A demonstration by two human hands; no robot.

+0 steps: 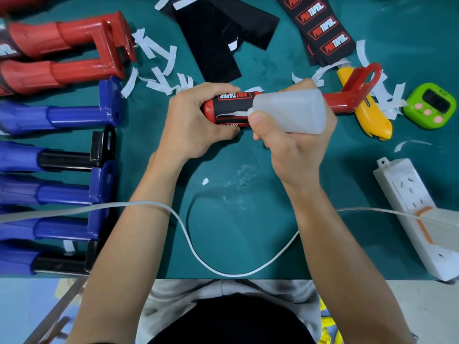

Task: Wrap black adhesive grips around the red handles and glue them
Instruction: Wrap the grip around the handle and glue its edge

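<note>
Grip-seam gluing on a green table (223,232). Left hand (193,120) curls round the capped end of a red handle (342,100), which lies crosswise near the table's middle with its bracket end toward the right edge. Black adhesive grip (231,103), printed PRO TAPER, sits around this handle, its seam gaping toward the person. Right hand (295,150) clasps a translucent glue bottle (293,110), thumb at the neck, nozzle at the open seam. Spare grips (323,28) lie along the far edge. Other red handles (74,33) occupy the far left corner, blue handles (74,115) the left edge. Yellow utility knife (372,120) and green timer (431,105) lie toward the right edge, white power strip (409,212) at the near right corner.
</note>
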